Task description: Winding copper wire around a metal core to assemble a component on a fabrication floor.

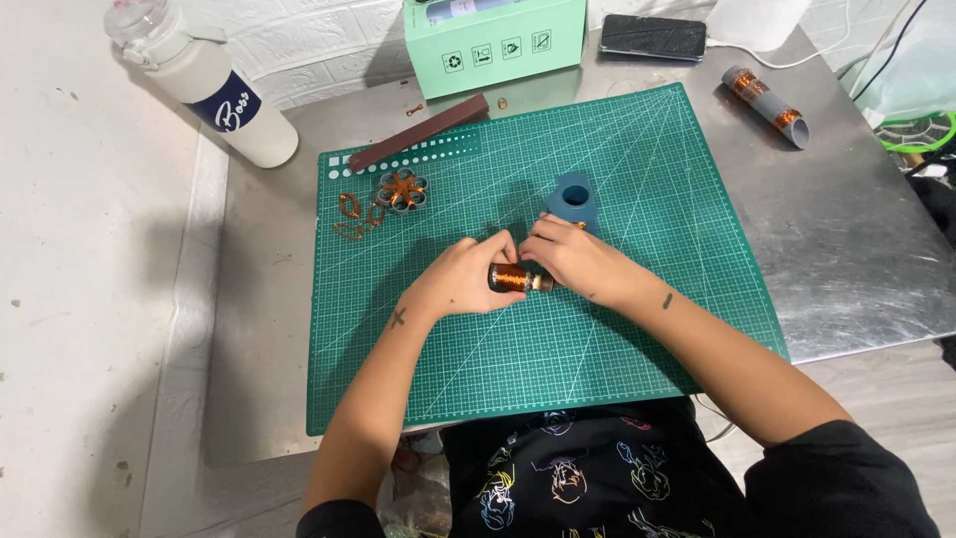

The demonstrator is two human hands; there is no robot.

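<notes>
My left hand (460,279) and my right hand (575,261) meet over the middle of a green cutting mat (617,339). Between them lies a small spool of copper wire (514,278) on its side; my left hand grips its left end and my right hand's fingers close on its right end. Just behind my right hand stands a blue-grey block with a round hole (574,197), partly hidden by my fingers.
A grey round part with copper coils (401,189) and loose copper loops (351,216) lie at the mat's upper left, near a dark brown bar (418,132). Around the steel table: white bottle (204,82), green box (495,42), black phone (652,37), grey tube wound with copper (765,105).
</notes>
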